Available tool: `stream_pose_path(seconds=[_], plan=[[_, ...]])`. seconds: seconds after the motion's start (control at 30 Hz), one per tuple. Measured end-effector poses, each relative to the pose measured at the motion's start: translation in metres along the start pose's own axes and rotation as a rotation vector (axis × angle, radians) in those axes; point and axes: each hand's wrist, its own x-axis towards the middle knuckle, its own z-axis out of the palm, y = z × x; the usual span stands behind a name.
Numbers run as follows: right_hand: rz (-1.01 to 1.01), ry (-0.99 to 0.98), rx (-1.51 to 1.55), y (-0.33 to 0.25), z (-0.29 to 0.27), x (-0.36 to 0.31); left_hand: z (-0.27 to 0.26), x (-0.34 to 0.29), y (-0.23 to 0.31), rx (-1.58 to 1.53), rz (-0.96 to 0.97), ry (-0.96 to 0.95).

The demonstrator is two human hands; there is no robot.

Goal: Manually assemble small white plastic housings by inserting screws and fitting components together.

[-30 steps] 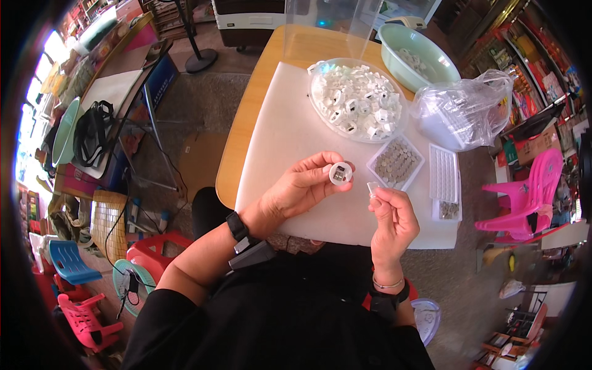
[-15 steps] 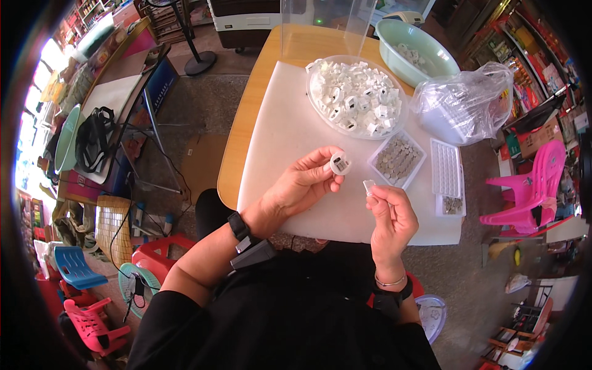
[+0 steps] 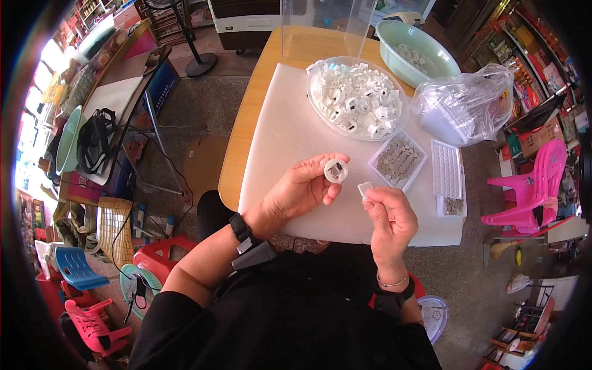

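My left hand (image 3: 302,188) pinches a small round white plastic housing (image 3: 336,171), its open side with dark parts inside turned up. Close by on the right, my right hand (image 3: 392,217) holds a small flat white plastic piece (image 3: 364,188) between thumb and fingertips. A short gap separates the two parts. Beyond the hands, a clear round tray (image 3: 404,117) is heaped with similar white plastic parts (image 3: 354,98). Right of it lies a shallow square tray (image 3: 374,161) full of small round silvery discs (image 3: 398,159).
A white ribbed tray (image 3: 446,169) and a small box of metal bits (image 3: 453,206) lie at the table's right. Behind them are a clear plastic bag (image 3: 465,102) and a pale green basin (image 3: 394,46). A white sheet (image 3: 274,132) covers much of the wooden table (image 3: 237,148).
My left hand has turned the round housing so its open face shows more. The flat white piece in my right hand has shifted slightly left and tilted flatter.
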Motion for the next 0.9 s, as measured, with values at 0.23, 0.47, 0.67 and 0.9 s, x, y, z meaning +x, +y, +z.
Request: stream_pose_path(seconds=[0.23, 0.47, 0.67, 0.9], plan=[[-0.231, -0.122, -0.206, 0.002, 0.008, 0.013, 0.006, -0.002, -0.003, 0.084, -0.043, 0.023], [-0.347, -0.147, -0.365, 0.002, 0.014, 0.018, 0.006, -0.001, -0.003, 0.14, -0.107, -0.013], [-0.358, -0.088, -0.413, 0.007, 0.016, 0.015, 0.013, -0.002, -0.004, 0.158, -0.098, 0.058], [-0.309, -0.056, -0.41, 0.009, 0.013, 0.013, 0.011, -0.002, -0.004, 0.135, -0.118, 0.022]])
